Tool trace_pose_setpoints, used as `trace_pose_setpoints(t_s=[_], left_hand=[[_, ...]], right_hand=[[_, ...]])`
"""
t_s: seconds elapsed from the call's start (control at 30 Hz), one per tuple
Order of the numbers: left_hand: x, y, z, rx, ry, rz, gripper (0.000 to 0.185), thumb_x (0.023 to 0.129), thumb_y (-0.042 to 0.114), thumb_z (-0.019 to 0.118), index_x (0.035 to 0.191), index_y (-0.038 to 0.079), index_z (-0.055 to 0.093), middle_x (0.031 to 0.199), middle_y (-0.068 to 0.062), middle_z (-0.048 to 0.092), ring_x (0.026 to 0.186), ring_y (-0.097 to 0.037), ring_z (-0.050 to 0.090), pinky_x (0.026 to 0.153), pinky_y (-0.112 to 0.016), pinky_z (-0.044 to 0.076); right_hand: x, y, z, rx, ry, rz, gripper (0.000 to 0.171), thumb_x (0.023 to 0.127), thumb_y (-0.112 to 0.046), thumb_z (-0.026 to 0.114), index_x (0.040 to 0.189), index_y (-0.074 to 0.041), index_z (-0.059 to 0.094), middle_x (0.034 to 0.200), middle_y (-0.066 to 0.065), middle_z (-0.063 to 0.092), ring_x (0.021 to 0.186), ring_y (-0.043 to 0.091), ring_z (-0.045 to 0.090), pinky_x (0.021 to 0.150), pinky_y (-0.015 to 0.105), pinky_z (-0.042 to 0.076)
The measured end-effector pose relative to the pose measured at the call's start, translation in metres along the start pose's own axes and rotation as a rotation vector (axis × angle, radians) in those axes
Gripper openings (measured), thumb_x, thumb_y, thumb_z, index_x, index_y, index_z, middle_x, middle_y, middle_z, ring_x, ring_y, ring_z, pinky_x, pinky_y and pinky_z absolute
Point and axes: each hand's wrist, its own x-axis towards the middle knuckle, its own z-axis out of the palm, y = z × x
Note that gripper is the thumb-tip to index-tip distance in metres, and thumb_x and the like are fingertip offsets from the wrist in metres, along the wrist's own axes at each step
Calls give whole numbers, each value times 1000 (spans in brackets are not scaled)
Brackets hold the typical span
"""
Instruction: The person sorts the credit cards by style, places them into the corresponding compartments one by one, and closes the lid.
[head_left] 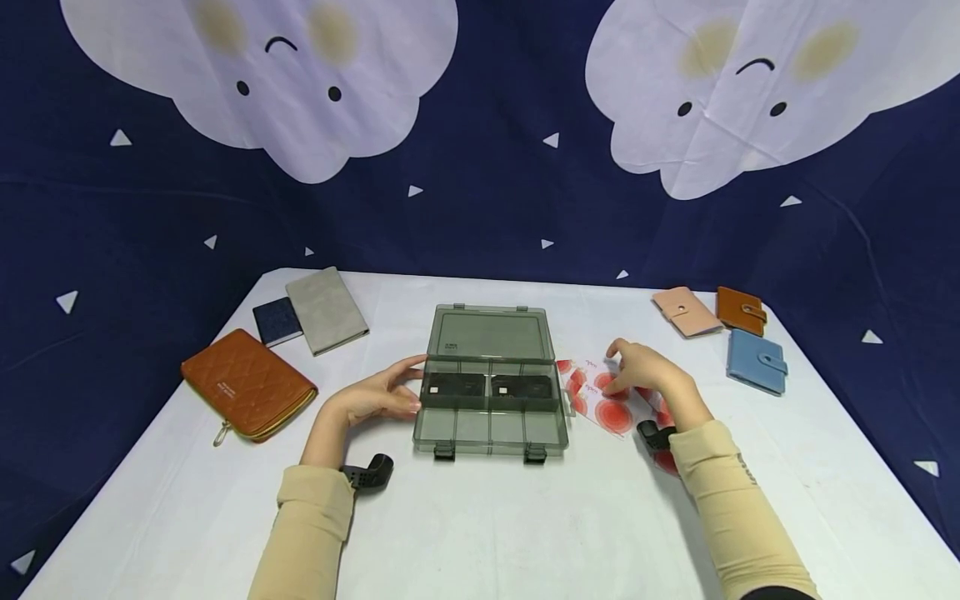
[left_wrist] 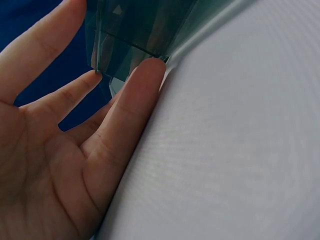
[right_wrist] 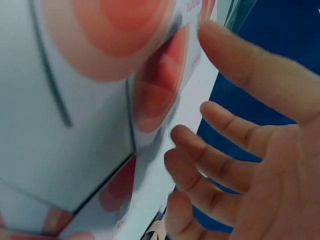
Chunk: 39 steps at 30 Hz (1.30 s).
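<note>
While my left hand (head_left: 382, 393) rests open at the nine o'clock side of the clear organizer box (head_left: 489, 392), its straight fingertips (left_wrist: 150, 67) touch the box's left wall where it meets the white table (head_left: 480, 533). At about ten o'clock from that hand lie a quilted brown wallet (head_left: 247, 383), a small navy wallet (head_left: 277, 321) and a grey notebook (head_left: 326, 309), all well apart from the box and near the table's left edge. Bare table stretches between my two sleeves toward six o'clock. The box stands at the middle, lid tipped back toward twelve o'clock; its middle row of compartments holds two dark cards (head_left: 487, 387) side by side, while the front row looks bare. At three o'clock of the box, just beside it, lie white cards with red circles (head_left: 600, 404), and my right hand (head_left: 645, 375) rests on them, fingers (right_wrist: 220, 170) loosely spread and gripping nothing. Farther toward two o'clock, near the right edge, sit a pink wallet (head_left: 686, 311), a tan wallet (head_left: 741, 310) and a blue wallet (head_left: 756, 360).
</note>
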Motion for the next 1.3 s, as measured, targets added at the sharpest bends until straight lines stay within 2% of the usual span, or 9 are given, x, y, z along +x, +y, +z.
trace_pose_setpoints(t_s=[0.1, 0.2, 0.27, 0.5, 0.67, 0.8, 0.9, 1.13, 1.3], left_hand=[[0, 0, 0, -3, 5, -5, 90, 80, 1, 67, 149, 13, 10, 147, -22, 15, 88, -13, 59, 81, -33, 50], [0, 1, 1, -9, 8, -4, 90, 80, 0, 67, 149, 14, 11, 147, -22, 15, 87, -13, 60, 80, -33, 50], [0, 1, 1, -12, 6, 0, 90, 80, 0, 66, 149, 13, 11, 147, -22, 15, 87, -13, 60, 81, -33, 50], [0, 1, 1, -8, 11, -3, 90, 80, 0, 66, 149, 13, 11, 147, -22, 15, 87, -13, 59, 81, -33, 50], [-1, 1, 1, -11, 6, -3, 90, 80, 1, 67, 149, 14, 10, 147, -22, 15, 87, -13, 59, 80, -33, 50], [-1, 1, 1, -13, 2, -2, 90, 80, 1, 66, 149, 14, 10, 147, -22, 15, 87, -13, 59, 80, -33, 50], [0, 1, 1, -14, 1, -1, 90, 80, 1, 66, 149, 14, 10, 147, -22, 15, 87, -13, 59, 81, -33, 49], [0, 2, 2, -12, 5, -4, 90, 80, 1, 66, 149, 14, 10, 147, -22, 15, 86, -13, 59, 81, -34, 50], [-1, 3, 2, -19, 6, -5, 90, 80, 0, 66, 149, 14, 10, 147, -22, 15, 86, -12, 58, 81, -34, 49]], right_hand=[[0, 2, 1, 20, -75, 79, 63, 69, -16, 78, 117, 5, 42, 89, 16, 51, 76, 25, 48, 65, 34, 41], [1, 4, 2, 42, -112, 127, 62, 68, -15, 78, 116, 4, 42, 94, 16, 50, 77, 26, 48, 66, 34, 41], [1, 4, 2, 48, -120, 140, 61, 68, -15, 77, 115, 6, 43, 96, 16, 50, 79, 26, 48, 67, 34, 42], [7, 10, 2, 69, -157, 135, 46, 69, -16, 74, 100, 8, 51, 84, 11, 51, 74, 23, 49, 65, 33, 43], [8, 16, 1, 171, -96, 115, 42, 73, -15, 71, 99, 7, 46, 84, 11, 48, 71, 21, 47, 61, 31, 41], [8, 17, 0, 331, -47, 72, 33, 78, -3, 60, 104, 9, 43, 84, 11, 50, 65, 17, 50, 58, 30, 42], [7, 16, 0, 391, 15, 23, 35, 76, 7, 54, 109, 14, 43, 83, 13, 52, 65, 14, 52, 60, 29, 44], [0, -6, -4, 329, 219, -41, 29, 79, 7, 52, 107, 13, 53, 84, 16, 57, 70, 16, 51, 63, 27, 43], [-6, -37, -2, 365, 290, -104, 22, 88, -3, 57, 107, 8, 55, 85, 18, 59, 66, 16, 56, 65, 36, 49]])
